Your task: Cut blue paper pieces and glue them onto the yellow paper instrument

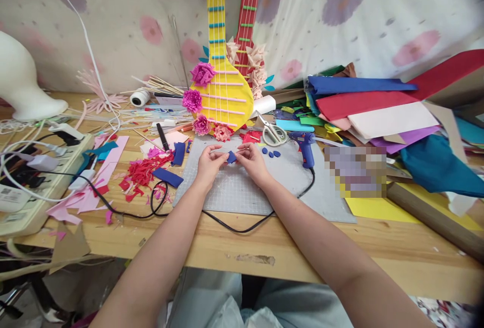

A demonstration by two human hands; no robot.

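Head view: over the grey cutting mat (242, 192), mid-table, the left hand (207, 165) and right hand (252, 162) pinch a small dark-blue foam scrap (231, 157) between closed fingertips. It looks light, soft and bendable, so it is best gripped by its edges.

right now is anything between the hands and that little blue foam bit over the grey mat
Nothing visible does: the left hand and right hand both pinch the small blue foam piece at their fingertips, just above the grey gridded cutting mat.
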